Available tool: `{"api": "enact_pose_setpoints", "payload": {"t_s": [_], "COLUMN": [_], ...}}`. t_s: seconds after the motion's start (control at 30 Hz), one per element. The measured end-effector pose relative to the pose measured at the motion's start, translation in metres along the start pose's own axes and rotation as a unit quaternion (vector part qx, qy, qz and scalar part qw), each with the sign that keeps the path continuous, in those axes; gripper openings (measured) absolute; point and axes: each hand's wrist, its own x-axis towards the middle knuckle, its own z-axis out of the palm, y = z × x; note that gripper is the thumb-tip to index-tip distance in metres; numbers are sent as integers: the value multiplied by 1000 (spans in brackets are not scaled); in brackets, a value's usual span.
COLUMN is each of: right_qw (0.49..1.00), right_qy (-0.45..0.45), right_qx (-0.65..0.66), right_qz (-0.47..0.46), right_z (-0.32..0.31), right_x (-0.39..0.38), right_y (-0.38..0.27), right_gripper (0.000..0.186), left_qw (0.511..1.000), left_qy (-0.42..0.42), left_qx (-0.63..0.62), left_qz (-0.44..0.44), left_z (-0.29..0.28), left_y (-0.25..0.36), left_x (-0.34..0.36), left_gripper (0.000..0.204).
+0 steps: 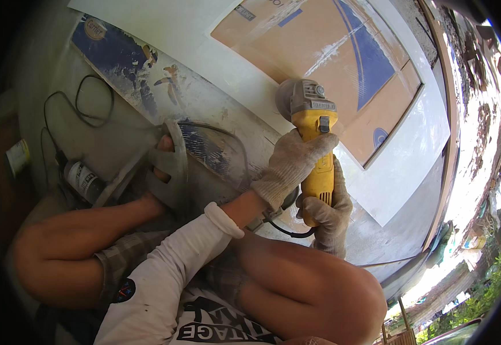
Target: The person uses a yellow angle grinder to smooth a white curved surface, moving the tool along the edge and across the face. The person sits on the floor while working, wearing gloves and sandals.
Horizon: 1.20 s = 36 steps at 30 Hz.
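A yellow angle grinder (319,184) with a grey head is in both my hands. My left hand (299,155), in a knitted work glove, is closed around its body just below the head. Further back, my gloved right hand (331,221) is wrapped around the rear end, where a black cord comes out. The round disc (285,99) faces left, near the lower left inner edge of a white panel (250,75). Whether it touches the panel, I cannot tell. Brown cardboard with blue print (296,46) shows inside the panel's rectangular opening.
A worn blue-and-white cardboard strip (118,63) lies left of the panel. A thin black cable (95,118) runs to a dark bottle-like thing with a pale label (83,179). My sandalled foot (167,161) rests nearby. Beyond a brown edge (448,155) at right are bright ground and plants.
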Motion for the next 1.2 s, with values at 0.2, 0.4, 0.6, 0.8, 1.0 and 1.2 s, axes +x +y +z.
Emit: {"api": "enact_pose_setpoints", "payload": {"t_s": [0.2, 0.4, 0.6, 0.8, 1.0, 1.2], "right_qw": [1000, 1000, 998, 998, 998, 998], "right_qy": [4, -2, -6, 5, 18, 36], "right_qx": [-15, -17, -54, -60, -52, -47], "right_qz": [-14, -14, 9, 10, 10, 20], "right_z": [8, 14, 14, 15, 9, -2], "right_x": [7, 10, 10, 8, 5, 0], "right_y": [-1, -7, -15, -16, -14, -12], "right_gripper": [104, 104, 104, 106, 107, 107], "left_qw": [1000, 999, 999, 999, 998, 999], "left_qy": [23, 25, 22, 21, 8, -4], "left_qx": [-4, -31, -33, -41, -52, -36], "left_qz": [-19, 9, -17, -22, -28, -31], "left_z": [-4, -7, -8, -8, -3, 5], "left_y": [-3, -5, -2, -6, -7, -6], "left_x": [8, 12, 13, 14, 11, 5], "left_gripper": [55, 62, 55, 56, 57, 59]}}
